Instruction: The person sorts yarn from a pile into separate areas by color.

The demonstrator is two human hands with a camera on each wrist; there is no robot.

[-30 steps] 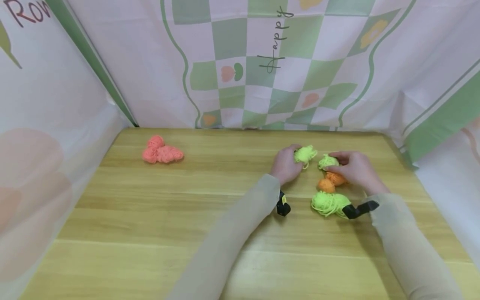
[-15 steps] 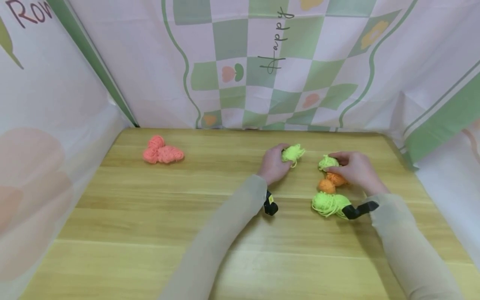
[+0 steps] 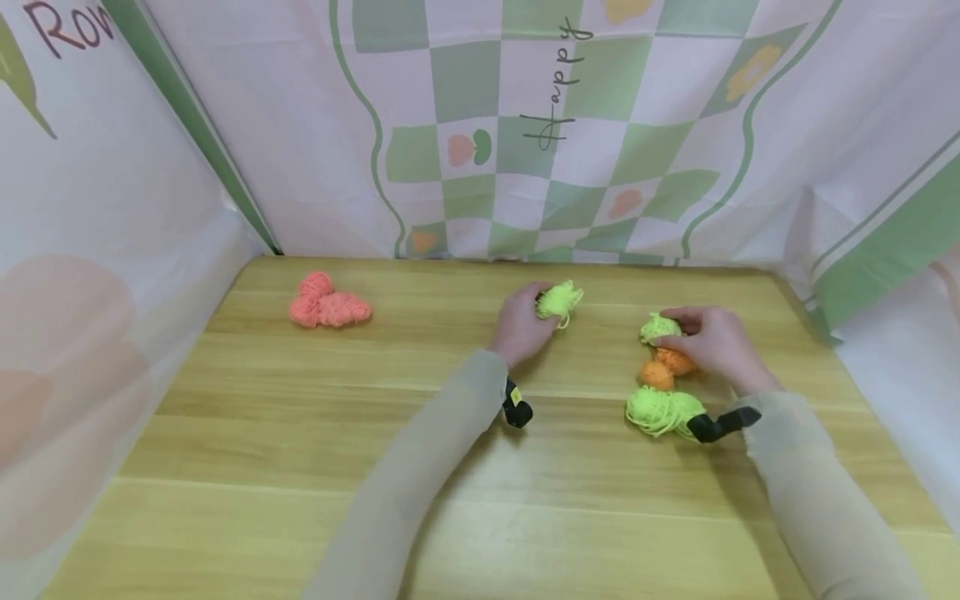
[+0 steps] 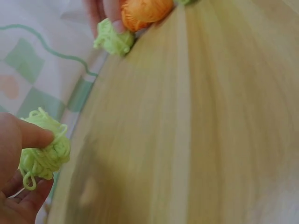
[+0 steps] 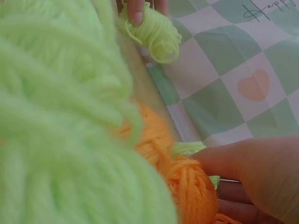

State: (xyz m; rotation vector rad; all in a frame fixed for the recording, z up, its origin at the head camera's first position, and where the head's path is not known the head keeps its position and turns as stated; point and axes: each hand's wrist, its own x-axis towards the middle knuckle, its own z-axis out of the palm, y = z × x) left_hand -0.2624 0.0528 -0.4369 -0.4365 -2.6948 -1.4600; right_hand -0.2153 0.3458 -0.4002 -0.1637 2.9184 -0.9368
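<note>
While the pink yarn point(image 3: 330, 307) sits at the far left of the desk point(image 3: 300, 500), the left hand point(image 3: 521, 327) is well apart to its right, roughly level with it and the nearer of the two hands. Left hand pinches a lime ball point(image 3: 562, 300), thumb and fingers on it; ball pokes out on the right, so the hand lies between it and the pink. Lifted or resting: can't tell. Further right, after a gap: second lime ball point(image 3: 657, 327), pinched by the right hand point(image 3: 718, 348), just beyond the orange yarn point(image 3: 657, 375); bigger lime bundle point(image 3: 662, 412) on the near side.
</note>
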